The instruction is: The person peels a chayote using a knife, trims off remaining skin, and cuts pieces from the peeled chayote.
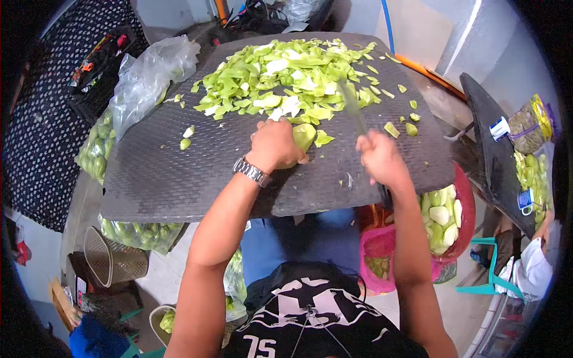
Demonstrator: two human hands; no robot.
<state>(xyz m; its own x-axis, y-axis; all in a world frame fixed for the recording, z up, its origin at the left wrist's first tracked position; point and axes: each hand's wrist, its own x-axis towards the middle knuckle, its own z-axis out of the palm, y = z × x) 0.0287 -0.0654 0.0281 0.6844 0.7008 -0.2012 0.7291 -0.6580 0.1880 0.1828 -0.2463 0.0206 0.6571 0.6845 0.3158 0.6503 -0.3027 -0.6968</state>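
Note:
My left hand (pixel 276 145), with a metal watch on its wrist, is closed on a light-green fruit (pixel 304 136) held down against the dark woven-pattern table (pixel 179 179). My fingers cover part of the fruit. Just to the right, my right hand (pixel 383 160) grips a knife (pixel 351 102) raised over the table. Its blade points away from me and is smeared by motion. Beyond both hands spreads a wide heap of green and whitish peelings (pixel 280 77). A few loose scraps (pixel 412 129) lie to the right, and two small pieces (pixel 185 144) to the left.
Below the table's right edge stand a red tub (pixel 465 203) of pale peeled fruit and a pink container (pixel 373 238). Clear plastic bags (pixel 146 74) line the left side, near a beige basket (pixel 107 256). Another person sits at a second table (pixel 486 143) on the right.

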